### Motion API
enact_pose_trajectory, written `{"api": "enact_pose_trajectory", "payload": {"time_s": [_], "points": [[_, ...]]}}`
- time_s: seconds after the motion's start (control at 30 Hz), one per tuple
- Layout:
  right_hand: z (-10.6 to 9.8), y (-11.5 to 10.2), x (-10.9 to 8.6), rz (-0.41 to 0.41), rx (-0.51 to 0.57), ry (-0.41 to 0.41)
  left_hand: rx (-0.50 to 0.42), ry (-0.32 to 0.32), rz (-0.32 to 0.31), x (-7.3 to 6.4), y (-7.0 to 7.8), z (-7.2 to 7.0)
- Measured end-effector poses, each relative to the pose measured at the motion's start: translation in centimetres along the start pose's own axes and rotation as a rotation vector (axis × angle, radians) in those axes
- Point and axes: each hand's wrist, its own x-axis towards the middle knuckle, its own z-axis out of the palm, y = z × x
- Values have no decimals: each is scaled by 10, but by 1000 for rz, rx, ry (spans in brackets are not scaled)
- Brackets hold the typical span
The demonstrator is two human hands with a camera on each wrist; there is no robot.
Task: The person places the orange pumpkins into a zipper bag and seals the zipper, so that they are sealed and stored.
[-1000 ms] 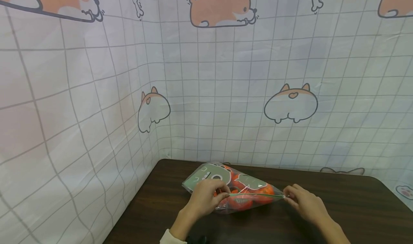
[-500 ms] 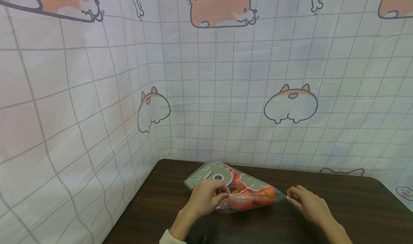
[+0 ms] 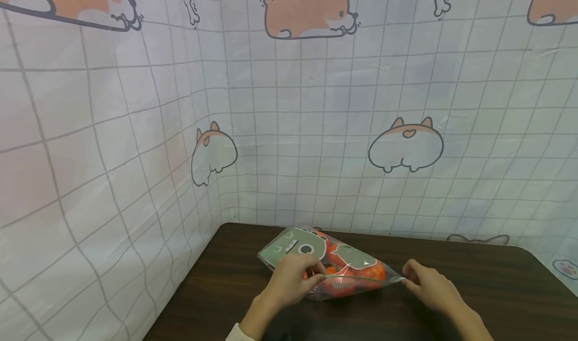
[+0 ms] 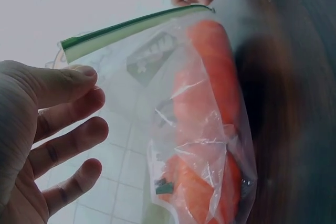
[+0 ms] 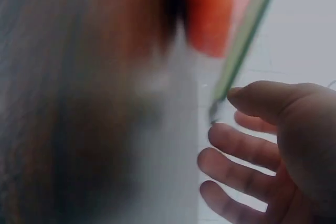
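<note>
A clear zip bag (image 3: 350, 257) with a green cartoon print lies tilted on the dark table, holding several red-orange rounded things (image 4: 207, 72) whose kind I cannot tell for sure. Along its near edge runs a green zip strip (image 4: 136, 27). My left hand (image 3: 291, 279) pinches the bag's edge by the strip between thumb and index finger; the other fingers (image 4: 79, 135) stay spread apart. At the strip's right end, my right hand (image 3: 429, 286) pinches the corner with thumb and forefinger, its remaining fingers (image 5: 239, 174) loosely bent.
The dark wooden table (image 3: 492, 286) reaches back to a white gridded cloth wall (image 3: 316, 180) printed with cartoon dogs. Another cloth wall (image 3: 99, 180) borders the table on the left. Something small and dark, too unclear to name, shows at the bottom edge below the left forearm.
My left hand has shifted slightly right and down, and the strip has dropped a little between the hands. My right hand and the bag's corner have moved slightly to the right.
</note>
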Motion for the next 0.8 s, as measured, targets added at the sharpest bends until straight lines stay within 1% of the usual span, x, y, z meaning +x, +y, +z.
{"api": "enact_pose_trajectory", "payload": {"time_s": [0.07,0.13,0.23,0.3,0.4,0.53,0.67,0.73,0.8], "points": [[-3,-2,0,-12,58,-33,-2,2,11,1,2,2],[-5,-5,0,-55,132,-75,-2,-3,23,1,3,4],[-7,-9,1,-134,250,-173,-3,-6,44,0,6,6],[-8,-13,1,-164,318,-237,-13,-7,56,0,9,7],[-8,-19,2,-182,372,-297,-33,-10,70,0,13,11],[-7,-22,1,-183,388,-305,-49,-42,96,1,18,17],[-5,-23,1,-161,374,-273,-54,-78,132,-1,22,26],[-4,-24,1,-146,375,-250,-71,-119,135,-2,25,31],[-3,-27,1,-120,387,-230,-66,-171,133,-3,27,36]]}}
